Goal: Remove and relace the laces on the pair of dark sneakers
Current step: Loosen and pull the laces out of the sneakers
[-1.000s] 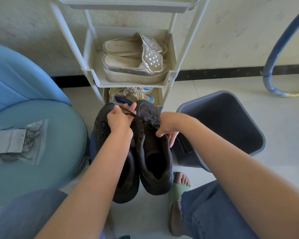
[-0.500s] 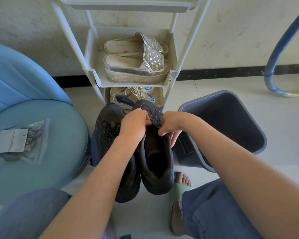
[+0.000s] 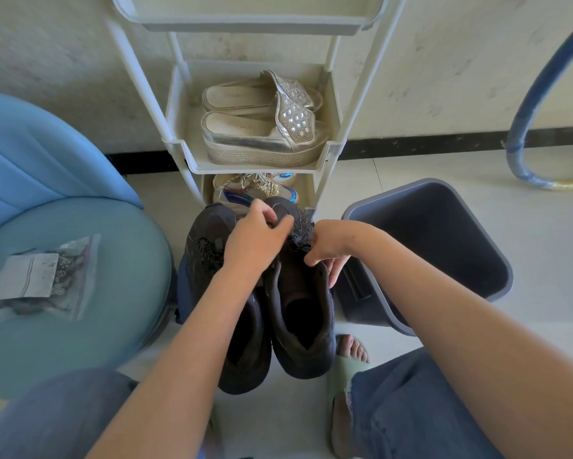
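View from a person's head, looking down at their own bare arms and the floor. A white plastic shoe rack [image 3: 179,140] stands against a pale wall and is the landmark here.

Directly in front of the rack's foot, a pair of dark sneakers stands on the tiled floor [image 3: 410,173], side by side and touching, with toes toward the rack and heel openings toward the person. The left sneaker [image 3: 202,236] has a loose tangle of dark lacing on its upper and is partly covered by the left forearm. The right sneaker [image 3: 301,323] has its opening in full view.

Both hands meet over the front of the right sneaker, just before the rack's lowest shelf. The left hand [image 3: 252,240] is clenched, thumb and fingertips pinching what looks like the dark lace [image 3: 300,238], though motion blur hides the exact contact. The right hand [image 3: 331,246] is curled too: its thumb and forefinger are at the bunched lace, and its other fingers wrap the outer edge of the right sneaker.

On the rack's middle shelf lies a pair of silver platform sandals [image 3: 262,127]. On the shelf below sits a colourful trainer [image 3: 255,190], half hidden behind the hands.

To the right of the rack's foot a grey plastic bin [image 3: 444,240] stands tilted. Farther right of the rack, a blue hose [image 3: 536,94] curves down the wall. To the left of the rack is a light blue chair [image 3: 80,309] with a clear plastic bag [image 3: 43,279] lying on its seat.

Nearest the person, well in front of the rack, are blue-jeaned knees and a foot in a pale green slide [image 3: 348,362].
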